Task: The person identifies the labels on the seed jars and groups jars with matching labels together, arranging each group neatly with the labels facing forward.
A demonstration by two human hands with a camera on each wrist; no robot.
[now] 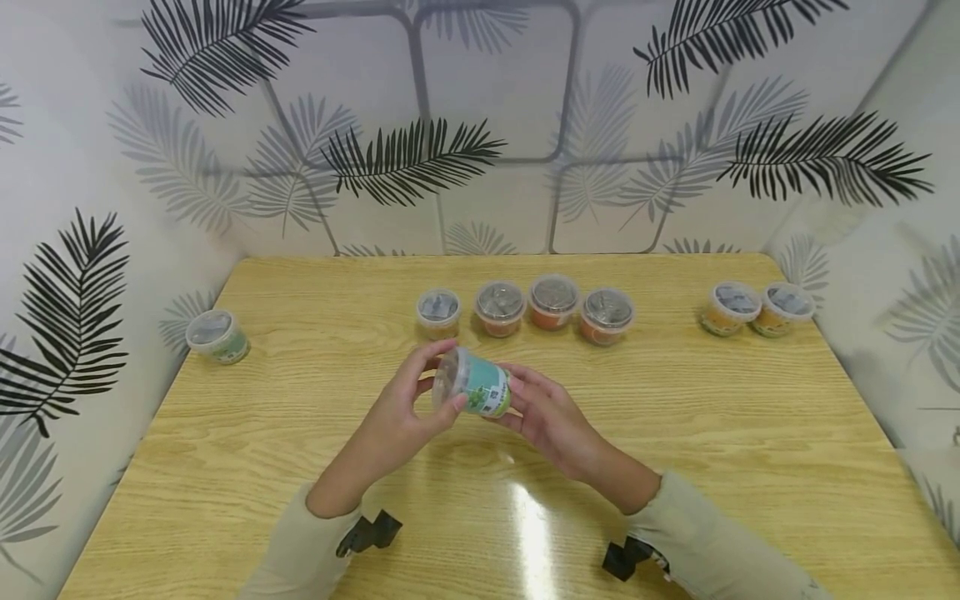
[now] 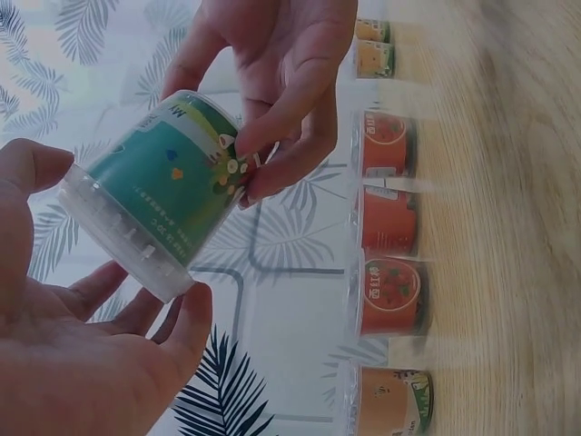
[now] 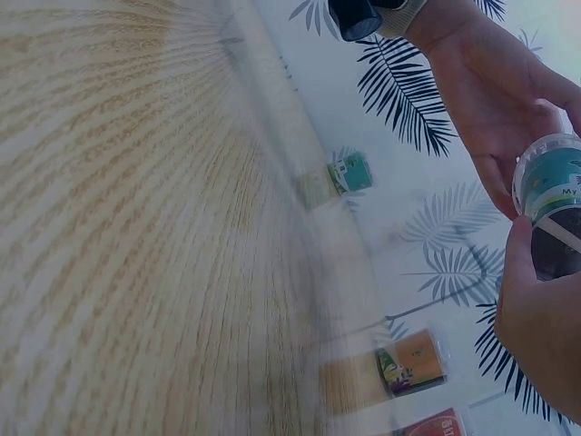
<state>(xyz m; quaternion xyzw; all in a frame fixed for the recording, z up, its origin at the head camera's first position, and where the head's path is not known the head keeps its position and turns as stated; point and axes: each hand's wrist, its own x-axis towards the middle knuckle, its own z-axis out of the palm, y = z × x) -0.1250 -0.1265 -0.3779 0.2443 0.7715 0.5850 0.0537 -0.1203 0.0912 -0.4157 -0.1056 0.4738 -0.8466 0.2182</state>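
Observation:
Above the middle of the table, both hands hold a teal plastic cup [image 1: 482,385] with a clear lid, tipped onto its side. My left hand [image 1: 401,408] grips it round the lidded end, thumb below and fingers above. My right hand [image 1: 555,421] pinches the base end from the other side. Green leaf pictures and a white label show on the cup wall in the head view. The left wrist view shows the teal cup [image 2: 168,186] with its lid turned toward the left hand [image 2: 100,354]. In the right wrist view, the frame edge cuts off the cup [image 3: 554,182].
Behind the hands stand an orange cup [image 1: 437,315] and three red cups [image 1: 553,302] with clear lids. Two more orange cups [image 1: 729,308] stand close together at the back right. Another teal cup [image 1: 219,337] stands by the left edge. A patterned cloth wall [image 1: 495,100] borders the table.

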